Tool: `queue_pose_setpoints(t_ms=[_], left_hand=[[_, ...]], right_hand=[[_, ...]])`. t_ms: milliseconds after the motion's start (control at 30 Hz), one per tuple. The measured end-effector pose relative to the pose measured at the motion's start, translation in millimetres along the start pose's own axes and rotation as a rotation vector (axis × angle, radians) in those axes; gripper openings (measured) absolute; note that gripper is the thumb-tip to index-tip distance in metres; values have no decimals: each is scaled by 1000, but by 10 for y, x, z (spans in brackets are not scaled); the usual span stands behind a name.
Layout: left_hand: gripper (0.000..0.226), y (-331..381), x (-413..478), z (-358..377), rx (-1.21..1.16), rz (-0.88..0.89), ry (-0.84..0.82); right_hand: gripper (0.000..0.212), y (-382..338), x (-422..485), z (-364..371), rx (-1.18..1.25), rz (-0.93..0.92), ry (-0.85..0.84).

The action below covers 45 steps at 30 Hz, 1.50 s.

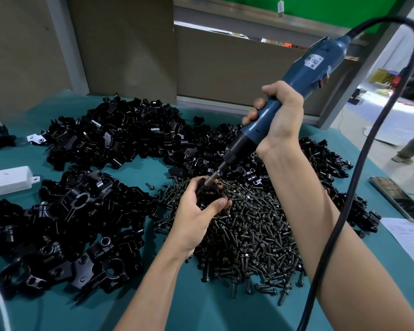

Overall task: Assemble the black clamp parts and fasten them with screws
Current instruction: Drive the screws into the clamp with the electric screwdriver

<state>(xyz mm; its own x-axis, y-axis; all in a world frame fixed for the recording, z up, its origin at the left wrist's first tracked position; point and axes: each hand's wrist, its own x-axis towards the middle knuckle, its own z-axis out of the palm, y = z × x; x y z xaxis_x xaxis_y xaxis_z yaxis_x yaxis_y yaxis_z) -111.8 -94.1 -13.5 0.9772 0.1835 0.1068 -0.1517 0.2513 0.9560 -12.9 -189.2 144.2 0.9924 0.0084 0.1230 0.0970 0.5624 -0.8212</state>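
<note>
Cloth strip (139, 170), seemingly narrow, between clamp piles (105, 137)

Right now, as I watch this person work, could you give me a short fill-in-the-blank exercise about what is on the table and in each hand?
1. The right hand grips a blue corded electric ____.
2. Its bit points down into the black ____ held by the left hand.
3. Under both hands lies a heap of dark ____.
4. The white plastic box sits at the ____ edge of the table.

Missing words: screwdriver; clamp; screws; left.
</note>
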Motion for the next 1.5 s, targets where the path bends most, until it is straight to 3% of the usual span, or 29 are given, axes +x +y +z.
queue_pose_setpoints(t_ms=[233,500,600,733,833,1000,1200,1333,1500], left_hand=[[31,-35,26,-1,17,54,35],[32,-31,-14,69,-150,-16,-66],[32,-19,-18,54,-196,-24,-103],[32,-7,-30,24,-235,-49,-143],[30,-1,-24,15,-208,-90,-103],[23,18,61,-143,-484,-49,70],[27,-7,48,-139,-465,-1,-16],[44,4,31,-137,-438,3,-63],[39,8,24,-141,-364,5,-81]], right_hand=[[15,4,-13,7,12,2,-20],[17,-77,-53,17,-15,-46,-89],[8,-125,-80,23,17,-23,-237],[23,-180,-91,-35,146,63,-494],[29,-219,-87,-75,180,67,-575],[22,-425,-43,-139,211,-83,-506],[18,-341,-56,-142,159,-69,-373],[16,-219,-59,-148,152,-49,-328],[15,-178,-23,-155,149,-44,-299]])
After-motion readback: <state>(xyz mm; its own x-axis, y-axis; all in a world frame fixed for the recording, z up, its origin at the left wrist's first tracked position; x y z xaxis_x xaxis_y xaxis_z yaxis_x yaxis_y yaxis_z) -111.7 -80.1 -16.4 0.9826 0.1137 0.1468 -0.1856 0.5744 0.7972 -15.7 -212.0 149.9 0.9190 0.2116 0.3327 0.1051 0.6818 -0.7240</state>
